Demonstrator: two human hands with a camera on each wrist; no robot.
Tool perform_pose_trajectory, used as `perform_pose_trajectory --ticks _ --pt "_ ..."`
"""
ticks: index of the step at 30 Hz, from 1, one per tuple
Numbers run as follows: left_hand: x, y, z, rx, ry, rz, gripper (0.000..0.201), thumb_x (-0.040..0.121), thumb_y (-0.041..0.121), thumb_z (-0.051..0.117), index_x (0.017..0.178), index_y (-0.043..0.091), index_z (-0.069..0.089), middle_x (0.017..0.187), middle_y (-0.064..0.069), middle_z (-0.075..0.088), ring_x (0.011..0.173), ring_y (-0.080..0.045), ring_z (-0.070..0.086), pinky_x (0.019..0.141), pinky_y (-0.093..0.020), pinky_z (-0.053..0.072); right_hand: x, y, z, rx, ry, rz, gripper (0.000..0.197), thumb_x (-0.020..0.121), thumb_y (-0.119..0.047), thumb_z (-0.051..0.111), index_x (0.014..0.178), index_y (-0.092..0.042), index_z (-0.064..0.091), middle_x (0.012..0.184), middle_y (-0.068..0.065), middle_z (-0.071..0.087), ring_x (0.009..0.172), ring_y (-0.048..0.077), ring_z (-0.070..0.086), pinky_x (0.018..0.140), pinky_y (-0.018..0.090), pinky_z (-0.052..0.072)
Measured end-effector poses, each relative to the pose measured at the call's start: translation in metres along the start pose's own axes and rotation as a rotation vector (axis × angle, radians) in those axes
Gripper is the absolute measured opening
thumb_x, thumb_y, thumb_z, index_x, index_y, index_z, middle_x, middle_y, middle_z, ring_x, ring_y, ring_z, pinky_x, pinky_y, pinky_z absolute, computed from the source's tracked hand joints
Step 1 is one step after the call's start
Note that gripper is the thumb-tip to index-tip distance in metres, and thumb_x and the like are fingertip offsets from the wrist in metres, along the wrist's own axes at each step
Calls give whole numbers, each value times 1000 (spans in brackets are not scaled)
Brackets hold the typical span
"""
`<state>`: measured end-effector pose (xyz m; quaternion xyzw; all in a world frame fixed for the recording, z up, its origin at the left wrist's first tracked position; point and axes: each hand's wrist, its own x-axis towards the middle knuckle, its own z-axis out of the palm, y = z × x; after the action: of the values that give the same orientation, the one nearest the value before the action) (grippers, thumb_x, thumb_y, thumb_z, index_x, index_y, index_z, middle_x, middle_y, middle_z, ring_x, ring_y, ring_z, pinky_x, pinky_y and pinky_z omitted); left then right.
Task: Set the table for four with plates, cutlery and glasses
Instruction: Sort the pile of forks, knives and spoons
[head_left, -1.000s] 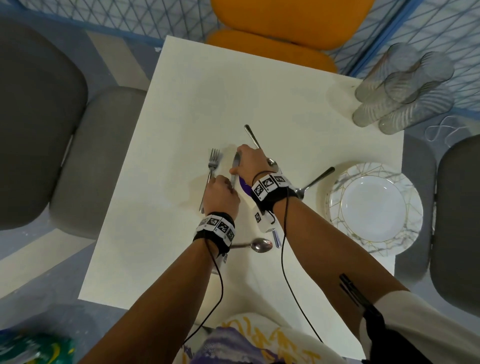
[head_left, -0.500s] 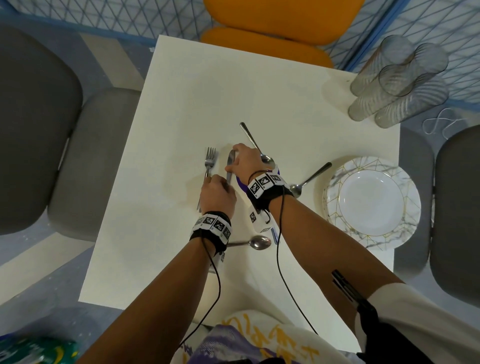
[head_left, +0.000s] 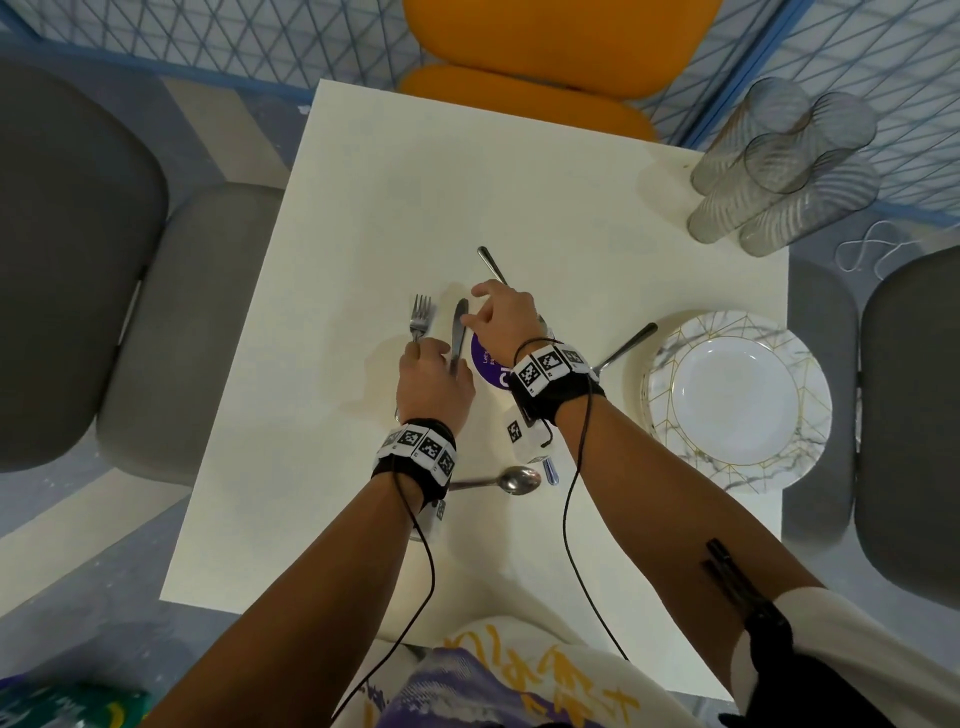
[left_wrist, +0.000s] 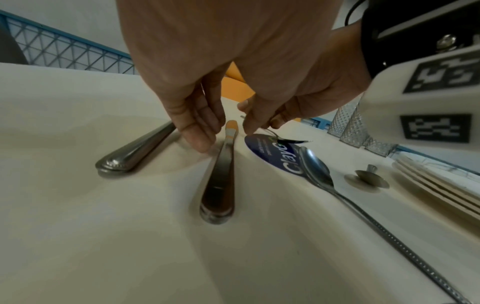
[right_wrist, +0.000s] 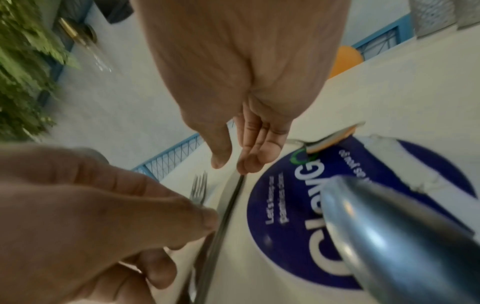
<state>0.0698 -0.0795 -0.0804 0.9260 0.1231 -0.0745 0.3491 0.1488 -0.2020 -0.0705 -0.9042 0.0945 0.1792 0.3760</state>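
Both hands at a knife and fork laid mid-desk.

Head view: fork (head_left: 420, 318) and knife (head_left: 459, 332) lie side by side on the white desk (head_left: 363, 171), tips pointing away. Left hand (head_left: 432, 382) covers their handles; right hand (head_left: 504, 322) touches the knife blade, fingers loosely spread. A stack of plates (head_left: 735, 400) sits at the right edge, glasses (head_left: 779, 171) in the far right corner, a spoon (head_left: 511, 480) near the left wrist. Left wrist view: left fingers (left_wrist: 200, 123) held straight and together, tips down on the desk between fork handle (left_wrist: 135, 152) and knife handle (left_wrist: 221, 179), gripping nothing. Right wrist view: right fingers (right_wrist: 255, 150) straight, tips on the blade (right_wrist: 228, 203), thumb apart; a round blue sticker (right_wrist: 298, 214) lies just beside it.
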Motion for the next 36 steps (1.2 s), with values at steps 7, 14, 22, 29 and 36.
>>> perform_pose_trajectory --ticks 7,14,22,29,36 --pt "-17 -3 -7 -78 -183 189 7 91 17 66 97 20 68 87 9 62 74 -5 56 69 -18 46 -64 36 -19 5 31 -64 8 90 -20 69 97 -18 71 87 -2 71 83 12 67 85 30 59" --pt "-53 -15 4 36 -666 251 15 88 30 76 101 25 74 92 11 69 86 -11 67 78 -24 54 -139 81 -11 -166 -166 4 12 88 -23 69 93 -13 74 94 2 73 83 20 70 83 36 59" --pt "-80 -23 18 247 -579 314 16 92 17 65 95 27 78 96 3 61 94 -24 63 83 -38 55 -178 106 12 -255 -131 71 23 86 -33 74 102 -18 68 98 -4 58 88 15 56 87 30 51" --pt "-87 -22 17 36 -577 214 8 93 24 70 97 26 64 96 7 71 89 -14 67 81 -31 55 -185 103 8 -90 -42 110 9 92 -13 58 98 -13 65 93 7 68 82 26 66 76 39 59" --pt "-80 -12 15 -137 -597 84 21 105 16 52 94 22 68 83 -3 73 68 -18 67 66 -34 56 -158 82 -22 127 168 26 9 98 -20 59 102 -15 63 90 2 69 77 12 64 69 22 53"
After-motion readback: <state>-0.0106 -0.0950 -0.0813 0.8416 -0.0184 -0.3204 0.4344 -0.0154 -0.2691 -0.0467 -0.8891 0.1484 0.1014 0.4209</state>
